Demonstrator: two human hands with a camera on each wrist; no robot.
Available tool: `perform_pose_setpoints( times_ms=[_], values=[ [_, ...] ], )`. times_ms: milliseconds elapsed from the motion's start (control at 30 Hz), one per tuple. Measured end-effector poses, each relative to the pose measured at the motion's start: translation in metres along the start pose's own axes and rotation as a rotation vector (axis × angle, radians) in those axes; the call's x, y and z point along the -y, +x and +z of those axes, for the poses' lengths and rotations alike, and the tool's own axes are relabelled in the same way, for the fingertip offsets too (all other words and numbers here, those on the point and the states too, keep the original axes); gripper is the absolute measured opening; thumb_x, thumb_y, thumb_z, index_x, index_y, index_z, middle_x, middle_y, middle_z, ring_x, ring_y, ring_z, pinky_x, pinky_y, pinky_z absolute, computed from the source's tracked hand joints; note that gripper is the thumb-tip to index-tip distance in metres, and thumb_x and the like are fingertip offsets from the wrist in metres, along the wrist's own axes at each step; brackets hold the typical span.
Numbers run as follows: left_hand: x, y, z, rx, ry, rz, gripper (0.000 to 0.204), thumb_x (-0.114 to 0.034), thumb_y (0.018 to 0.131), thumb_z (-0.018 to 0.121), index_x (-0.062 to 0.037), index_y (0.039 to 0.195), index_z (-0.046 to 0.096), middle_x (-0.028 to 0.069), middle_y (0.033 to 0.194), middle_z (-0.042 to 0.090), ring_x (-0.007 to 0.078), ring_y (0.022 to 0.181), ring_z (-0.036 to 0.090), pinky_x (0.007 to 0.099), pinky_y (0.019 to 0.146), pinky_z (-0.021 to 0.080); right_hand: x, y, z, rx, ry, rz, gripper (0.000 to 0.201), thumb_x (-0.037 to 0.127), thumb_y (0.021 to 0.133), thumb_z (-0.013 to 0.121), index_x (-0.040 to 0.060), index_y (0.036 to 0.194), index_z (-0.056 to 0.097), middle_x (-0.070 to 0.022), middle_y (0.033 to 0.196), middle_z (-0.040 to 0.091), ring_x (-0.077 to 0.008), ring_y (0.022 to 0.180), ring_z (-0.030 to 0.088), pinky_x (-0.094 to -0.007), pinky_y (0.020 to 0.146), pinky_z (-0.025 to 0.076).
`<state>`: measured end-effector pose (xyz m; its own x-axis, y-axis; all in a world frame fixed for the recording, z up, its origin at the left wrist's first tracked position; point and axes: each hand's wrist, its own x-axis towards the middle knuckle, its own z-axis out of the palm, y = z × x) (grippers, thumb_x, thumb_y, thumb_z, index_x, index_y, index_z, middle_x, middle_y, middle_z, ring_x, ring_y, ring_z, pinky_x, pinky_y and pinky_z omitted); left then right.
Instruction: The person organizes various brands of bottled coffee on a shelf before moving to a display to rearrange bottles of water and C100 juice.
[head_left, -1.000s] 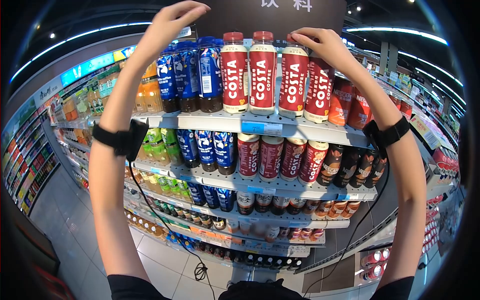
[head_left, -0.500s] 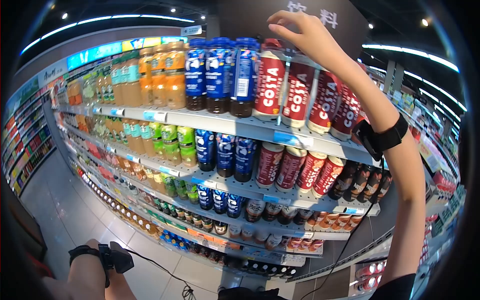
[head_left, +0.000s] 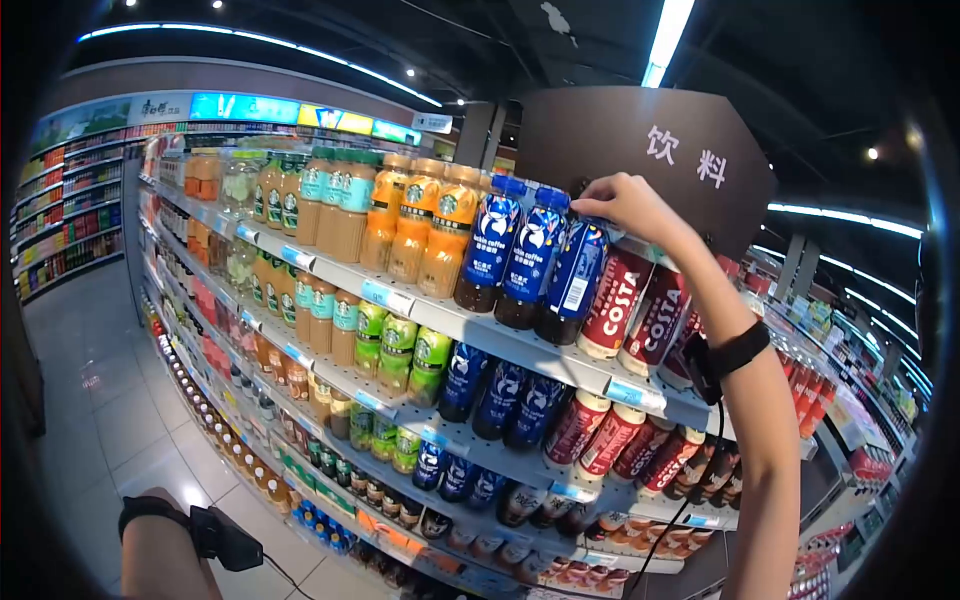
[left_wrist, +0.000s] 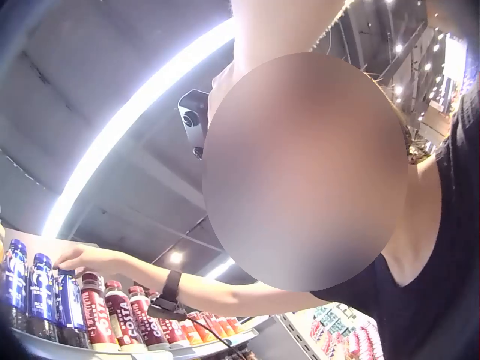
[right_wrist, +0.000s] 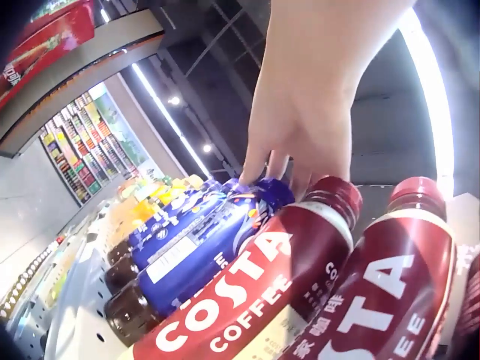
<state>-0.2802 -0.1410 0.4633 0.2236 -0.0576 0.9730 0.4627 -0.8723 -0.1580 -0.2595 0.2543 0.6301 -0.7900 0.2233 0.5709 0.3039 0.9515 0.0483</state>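
Observation:
My right hand (head_left: 630, 205) reaches to the top shelf, its fingers curled over the cap of a blue coffee bottle (head_left: 575, 280), the rightmost of the front three. In the right wrist view, thumb and fingers come down around that blue bottle (right_wrist: 199, 247), and the hand hides part of its top. Right beside it stands a red Costa coffee bottle (right_wrist: 247, 277), with another Costa bottle (head_left: 655, 320) next to that. Low at the left, my left arm (head_left: 165, 560) shows with a black wrist strap; its fingers are hidden.
Orange-labelled coffee bottles (head_left: 450, 230) stand left of the blue ones. A perforated shelf edge (head_left: 490, 330) with price tags runs below them. Lower shelves hold more rows, including green bottles (head_left: 430, 360). A black cable (head_left: 690, 495) hangs from the right wrist camera. Tiled floor (head_left: 140, 450) lies at left.
My right hand has gone from the Costa caps leftward to the blue bottle. My left hand has dropped from the top shelf to the lower left. The view has turned left.

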Motion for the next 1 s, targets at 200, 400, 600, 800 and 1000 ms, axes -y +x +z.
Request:
perform_pose_setpoints(
  times_ms=[200, 400, 600, 800, 1000],
  values=[
    [0.018, 0.007, -0.009, 0.021, 0.030, -0.054, 0.034, -0.027, 0.094, 0.046, -0.0001, 0.110, 0.057, 0.0133, 0.099, 0.062, 0.0200, 0.089, 0.059, 0.0334, 0.081, 0.046, -0.017, 0.005, -0.003, 0.087, 0.088, -0.082, 0.037, 0.029, 0.078, 0.068, 0.0047, 0.106, 0.067, -0.0159, 0.094, 0.067, -0.0249, 0.084, 0.064, -0.0345, 0.077, 0.050],
    [0.034, 0.011, -0.009, 0.026, 0.034, -0.055, 0.033, -0.027, 0.094, 0.046, -0.0001, 0.109, 0.058, 0.0128, 0.099, 0.062, 0.0191, 0.089, 0.059, 0.0327, 0.080, 0.046, -0.010, -0.006, -0.007, 0.084, 0.122, -0.037, 0.043, 0.032, 0.079, 0.068, 0.0031, 0.111, 0.064, -0.0151, 0.099, 0.066, -0.0226, 0.090, 0.063, -0.0328, 0.083, 0.048],
    [0.040, 0.010, -0.005, 0.028, 0.028, -0.036, 0.032, -0.026, 0.094, 0.046, -0.0002, 0.108, 0.059, 0.0123, 0.099, 0.062, 0.0183, 0.088, 0.059, 0.0320, 0.079, 0.046, -0.020, -0.003, 0.000, -0.041, -0.032, -0.135, 0.044, 0.043, 0.075, 0.070, 0.0020, 0.092, 0.070, -0.0175, 0.082, 0.067, -0.0280, 0.079, 0.065, -0.0340, 0.076, 0.050],
    [0.050, 0.009, -0.001, 0.011, 0.049, -0.081, 0.031, -0.025, 0.094, 0.046, -0.0002, 0.107, 0.060, 0.0118, 0.099, 0.062, 0.0174, 0.087, 0.059, 0.0312, 0.077, 0.046, -0.024, -0.006, -0.003, 0.005, -0.058, -0.126, 0.048, 0.040, 0.079, 0.067, -0.0007, 0.104, 0.066, -0.0176, 0.090, 0.068, -0.0266, 0.082, 0.066, -0.0338, 0.077, 0.050],
    [0.056, 0.009, 0.004, 0.016, 0.081, -0.111, 0.031, -0.025, 0.094, 0.046, -0.0003, 0.106, 0.060, 0.0112, 0.099, 0.062, 0.0166, 0.087, 0.060, 0.0305, 0.076, 0.046, -0.025, -0.006, 0.001, 0.001, -0.007, -0.104, 0.048, 0.037, 0.079, 0.067, -0.0025, 0.105, 0.065, -0.0196, 0.091, 0.067, -0.0267, 0.082, 0.066, -0.0347, 0.079, 0.051]
  ],
)
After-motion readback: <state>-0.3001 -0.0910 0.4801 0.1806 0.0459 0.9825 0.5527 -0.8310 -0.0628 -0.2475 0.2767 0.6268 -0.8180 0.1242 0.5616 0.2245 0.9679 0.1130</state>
